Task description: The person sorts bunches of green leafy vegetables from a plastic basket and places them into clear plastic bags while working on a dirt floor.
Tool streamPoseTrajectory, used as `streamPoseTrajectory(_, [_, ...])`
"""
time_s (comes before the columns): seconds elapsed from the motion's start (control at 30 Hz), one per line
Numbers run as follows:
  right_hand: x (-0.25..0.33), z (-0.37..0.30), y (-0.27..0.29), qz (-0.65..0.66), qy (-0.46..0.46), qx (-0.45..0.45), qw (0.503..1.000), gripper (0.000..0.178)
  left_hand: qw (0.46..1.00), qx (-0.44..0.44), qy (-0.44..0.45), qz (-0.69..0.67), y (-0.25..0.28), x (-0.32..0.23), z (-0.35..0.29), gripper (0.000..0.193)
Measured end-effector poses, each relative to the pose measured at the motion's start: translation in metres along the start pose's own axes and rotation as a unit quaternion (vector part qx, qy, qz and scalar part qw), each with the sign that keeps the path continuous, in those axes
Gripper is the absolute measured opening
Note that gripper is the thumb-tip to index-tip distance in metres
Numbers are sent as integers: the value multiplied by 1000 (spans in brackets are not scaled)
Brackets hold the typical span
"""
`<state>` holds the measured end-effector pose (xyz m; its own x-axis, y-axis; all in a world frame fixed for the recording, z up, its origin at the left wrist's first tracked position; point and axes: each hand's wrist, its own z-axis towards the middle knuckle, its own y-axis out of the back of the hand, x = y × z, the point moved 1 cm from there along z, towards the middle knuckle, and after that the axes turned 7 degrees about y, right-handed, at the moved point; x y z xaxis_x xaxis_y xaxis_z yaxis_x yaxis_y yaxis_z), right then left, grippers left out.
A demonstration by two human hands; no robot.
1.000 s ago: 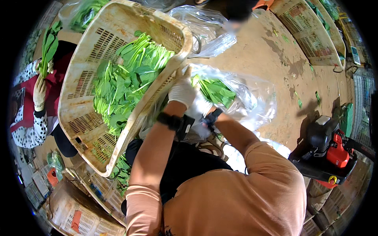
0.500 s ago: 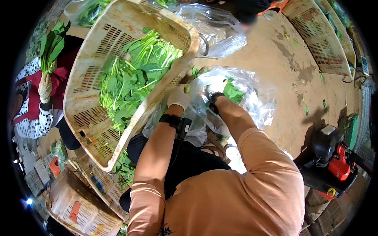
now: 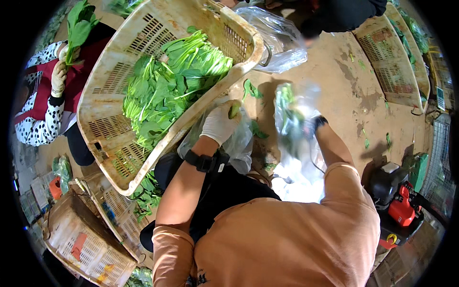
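My left hand (image 3: 219,123), in a white glove with a black band at the wrist, rests by the rim of a tilted cream plastic crate (image 3: 111,81) and pinches a small green stem (image 3: 234,111). The crate holds a heap of leafy greens (image 3: 167,86). My right hand (image 3: 311,126) is blurred and partly hidden; it grips a clear plastic bag of greens (image 3: 288,117), held up over the brown floor to the right of the crate. A second clear bag (image 3: 235,143) hangs crumpled below my left hand.
A person in dotted sleeves and a red apron (image 3: 45,95) holds greens at the left. Another person in dark clothes (image 3: 342,14) is at the top. Empty crates (image 3: 389,67) lie upper right, more crates (image 3: 88,239) lower left, a red-and-black machine (image 3: 399,203) at right.
My right hand has lifted the bag of greens up and to the right, away from the crate. My left hand stayed at the crate rim and now pinches a stem.
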<state>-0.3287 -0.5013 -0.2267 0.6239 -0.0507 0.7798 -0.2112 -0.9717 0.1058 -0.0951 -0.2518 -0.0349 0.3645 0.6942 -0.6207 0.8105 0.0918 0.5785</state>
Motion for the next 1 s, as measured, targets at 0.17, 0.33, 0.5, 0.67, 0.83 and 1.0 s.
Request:
streamPoseTrajectory(0.17, [56,-151,-27,137,39,63,988,43,947,-4,-223,-230,-47,-41,-9,50])
streamPoseTrajectory(0.33, [101,-168,-93,224,165,-27,960,45,977,-15,-192,-92,-55,-60,-33,39])
streamPoseTrajectory(0.5, [131,-126,-141,223,241,-89,940,48,972,17,-134,-192,0,-54,-53,12])
streamPoseTrajectory(0.67, [137,-124,-139,157,235,35,959,51,798,31,41,-601,40,-29,-93,21])
streamPoseTrajectory(0.83, [136,-142,-119,44,178,224,957,54,978,166,-83,-95,100,7,-157,28])
streamPoseTrajectory(1.0, [148,-165,-128,57,108,391,912,65,976,-97,29,-193,183,110,-309,37])
